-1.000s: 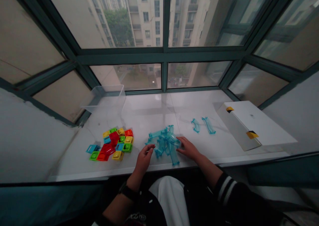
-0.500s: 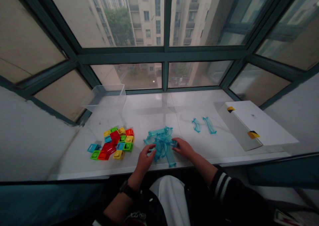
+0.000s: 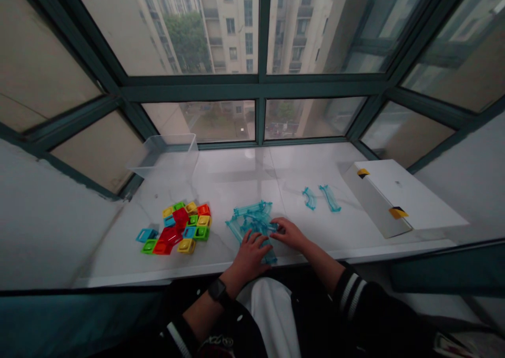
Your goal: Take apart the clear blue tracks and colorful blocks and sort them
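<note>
Okay, I see two blue pieces (image 3: 330, 198) apart, the rest in a pile (image 3: 252, 210). Left hand (image 3: 249, 254) has fingers spread over it; right hand (image 3: 292, 235), I can't tell its grip.

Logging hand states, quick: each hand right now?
Left hand: fingers spread over the translucent blue pieces; grip cannot be told.
Right hand: at their right edge; cannot tell if it holds one.

Left hand (image 3: 250, 255) palm down, fingers (image 3: 257, 238) spread, right hand (image 3: 291, 235) angled inward
</note>
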The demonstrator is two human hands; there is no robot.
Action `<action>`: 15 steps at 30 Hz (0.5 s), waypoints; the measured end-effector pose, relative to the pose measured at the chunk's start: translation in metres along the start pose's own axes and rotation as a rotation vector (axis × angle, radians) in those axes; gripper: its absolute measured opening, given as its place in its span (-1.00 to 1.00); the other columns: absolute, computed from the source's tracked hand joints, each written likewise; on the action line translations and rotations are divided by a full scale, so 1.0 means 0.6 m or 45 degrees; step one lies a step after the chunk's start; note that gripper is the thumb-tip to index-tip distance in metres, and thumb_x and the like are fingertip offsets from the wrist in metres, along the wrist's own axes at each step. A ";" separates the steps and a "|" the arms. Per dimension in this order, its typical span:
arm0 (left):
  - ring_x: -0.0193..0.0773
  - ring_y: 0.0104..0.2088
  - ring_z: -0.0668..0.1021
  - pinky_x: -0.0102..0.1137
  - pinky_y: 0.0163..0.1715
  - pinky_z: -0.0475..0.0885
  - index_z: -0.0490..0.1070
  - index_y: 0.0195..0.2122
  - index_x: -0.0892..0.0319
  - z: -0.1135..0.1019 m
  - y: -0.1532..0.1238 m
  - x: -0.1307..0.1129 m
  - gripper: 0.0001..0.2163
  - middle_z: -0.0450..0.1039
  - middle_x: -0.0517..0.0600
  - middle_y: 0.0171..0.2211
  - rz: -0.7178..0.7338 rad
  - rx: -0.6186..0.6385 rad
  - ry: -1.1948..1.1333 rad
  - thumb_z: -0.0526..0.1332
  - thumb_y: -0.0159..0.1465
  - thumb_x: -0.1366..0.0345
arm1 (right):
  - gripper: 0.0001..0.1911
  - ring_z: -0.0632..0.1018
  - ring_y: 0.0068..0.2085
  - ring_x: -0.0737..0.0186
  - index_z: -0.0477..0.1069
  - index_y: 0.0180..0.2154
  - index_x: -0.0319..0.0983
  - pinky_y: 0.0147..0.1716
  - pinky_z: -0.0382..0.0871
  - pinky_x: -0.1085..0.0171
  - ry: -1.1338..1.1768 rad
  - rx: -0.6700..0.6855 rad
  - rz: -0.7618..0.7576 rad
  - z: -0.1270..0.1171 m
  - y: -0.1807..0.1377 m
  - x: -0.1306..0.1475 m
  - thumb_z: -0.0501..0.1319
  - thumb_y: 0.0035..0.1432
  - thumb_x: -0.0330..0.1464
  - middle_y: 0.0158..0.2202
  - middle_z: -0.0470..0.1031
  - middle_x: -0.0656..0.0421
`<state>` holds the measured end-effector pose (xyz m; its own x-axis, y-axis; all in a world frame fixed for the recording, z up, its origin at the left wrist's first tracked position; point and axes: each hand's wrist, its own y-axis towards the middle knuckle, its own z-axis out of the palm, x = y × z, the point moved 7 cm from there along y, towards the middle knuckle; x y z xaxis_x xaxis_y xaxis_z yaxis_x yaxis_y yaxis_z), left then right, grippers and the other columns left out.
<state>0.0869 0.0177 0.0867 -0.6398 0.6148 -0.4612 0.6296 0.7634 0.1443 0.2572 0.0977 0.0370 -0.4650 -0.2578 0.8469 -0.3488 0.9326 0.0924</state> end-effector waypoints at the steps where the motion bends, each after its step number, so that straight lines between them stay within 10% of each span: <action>1: 0.19 0.29 0.36 0.21 0.41 -0.06 0.51 0.16 -0.06 0.003 0.001 0.003 -0.41 0.45 0.10 0.23 -0.016 0.002 0.023 0.53 0.08 0.12 | -0.51 0.60 -0.18 0.19 0.54 0.08 -0.14 -0.11 0.56 0.12 0.051 -0.001 0.018 0.000 0.000 -0.001 0.42 0.17 -0.08 0.10 0.53 0.05; 8: 0.09 0.26 0.39 0.13 0.39 0.06 0.48 0.17 -0.03 0.010 0.000 0.018 -0.46 0.44 0.06 0.24 -0.075 -0.002 0.163 0.49 0.16 0.10 | -0.45 0.55 0.13 -0.06 0.62 -0.04 -0.15 0.08 0.49 -0.01 0.348 0.010 0.144 -0.006 -0.002 -0.008 0.37 0.13 0.11 0.18 0.48 -0.03; 15: 0.11 0.26 0.41 0.18 0.37 0.10 0.49 0.15 -0.03 -0.015 -0.001 0.006 -0.55 0.49 0.07 0.20 -0.024 -0.163 0.049 0.43 0.25 0.11 | -0.42 0.57 -0.05 0.03 0.60 -0.01 -0.15 0.00 0.48 0.02 0.582 0.079 0.272 -0.015 -0.020 0.000 0.38 0.11 0.11 -0.06 0.60 0.07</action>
<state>0.0801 0.0211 0.0928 -0.6690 0.6052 -0.4315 0.5572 0.7926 0.2477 0.2687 0.0891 0.0405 -0.1326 0.0869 0.9874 -0.3388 0.9322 -0.1275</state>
